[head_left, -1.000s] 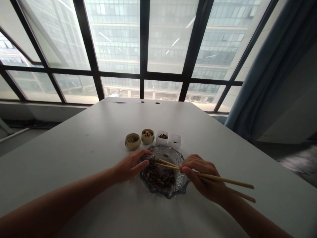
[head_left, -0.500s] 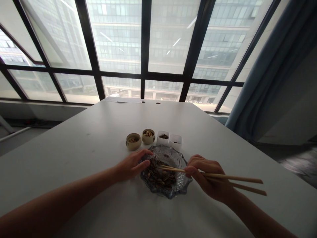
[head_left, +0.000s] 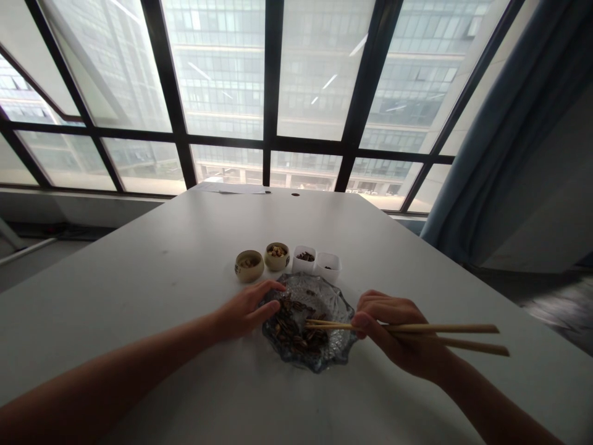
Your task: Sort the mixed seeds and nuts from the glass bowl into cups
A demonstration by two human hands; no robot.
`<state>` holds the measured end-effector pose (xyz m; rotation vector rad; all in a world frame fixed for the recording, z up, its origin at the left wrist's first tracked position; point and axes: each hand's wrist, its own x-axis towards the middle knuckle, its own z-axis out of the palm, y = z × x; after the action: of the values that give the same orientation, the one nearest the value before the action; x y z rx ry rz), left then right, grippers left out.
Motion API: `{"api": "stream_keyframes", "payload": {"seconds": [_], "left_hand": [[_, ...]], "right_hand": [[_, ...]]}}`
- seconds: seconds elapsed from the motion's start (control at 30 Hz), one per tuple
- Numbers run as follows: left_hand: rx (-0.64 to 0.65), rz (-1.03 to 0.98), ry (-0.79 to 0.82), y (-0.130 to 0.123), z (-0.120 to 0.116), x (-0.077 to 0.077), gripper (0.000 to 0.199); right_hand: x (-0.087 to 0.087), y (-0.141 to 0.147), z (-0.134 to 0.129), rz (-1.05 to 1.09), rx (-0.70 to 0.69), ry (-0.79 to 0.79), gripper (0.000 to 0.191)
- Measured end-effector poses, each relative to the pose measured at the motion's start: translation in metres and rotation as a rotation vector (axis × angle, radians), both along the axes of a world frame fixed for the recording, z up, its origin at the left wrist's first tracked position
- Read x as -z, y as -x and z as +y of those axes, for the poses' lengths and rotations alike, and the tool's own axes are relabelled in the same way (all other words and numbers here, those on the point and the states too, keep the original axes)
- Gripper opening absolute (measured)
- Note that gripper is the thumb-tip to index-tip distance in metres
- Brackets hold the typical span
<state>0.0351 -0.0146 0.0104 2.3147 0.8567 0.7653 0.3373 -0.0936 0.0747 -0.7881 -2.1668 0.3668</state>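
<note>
A scalloped clear glass bowl [head_left: 343, 352] on the white table holds a pile of dark brown seeds [head_left: 308, 340], heaped toward its left and near side. My left hand [head_left: 248, 309] grips the bowl's left rim, thumb and fingers over the edge. From the right, my right hand [head_left: 393, 327] is closed around a pair of wooden chopsticks [head_left: 456, 329]. Their thin tips reach down to the seeds near the bowl's middle. Whether a seed is pinched between the tips is too small to tell.
Behind the bowl stand two tan cups, the left cup [head_left: 249, 275] and another cup [head_left: 277, 264] with light brown pieces. Right of them are a white box [head_left: 304, 267] of dark seeds and a second white box [head_left: 330, 275] with a few. Papers [head_left: 236, 188] lie at the far edge.
My right hand has shifted slightly to the right, and the chopstick tips have moved right and toward me within the seeds. My left hand stays on the bowl's rim.
</note>
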Motion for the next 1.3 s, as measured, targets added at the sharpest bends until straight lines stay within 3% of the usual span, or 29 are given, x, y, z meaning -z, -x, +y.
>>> {"api": "stream_keyframes", "payload": {"seconds": [0.3, 0.6, 0.93, 1.3], "left_hand": [[0.005, -0.016, 0.005, 0.000, 0.003, 0.004, 0.050], [-0.009, 0.006, -0.001, 0.000, -0.001, -0.001, 0.050], [-0.006, -0.025, -0.002, 0.001, 0.002, 0.004, 0.053], [-0.004, -0.014, -0.001, 0.001, 0.002, 0.005, 0.053]], "right_hand": [[-0.006, -0.003, -0.001, 0.001, 0.026, 0.009, 0.043], [-0.011, -0.004, -0.005, -0.062, 0.052, 0.092, 0.049], [0.005, -0.010, 0.012, 0.092, 0.181, 0.251, 0.056], [0.009, -0.006, 0.009, 0.040, 0.170, 0.204, 0.048]]}}
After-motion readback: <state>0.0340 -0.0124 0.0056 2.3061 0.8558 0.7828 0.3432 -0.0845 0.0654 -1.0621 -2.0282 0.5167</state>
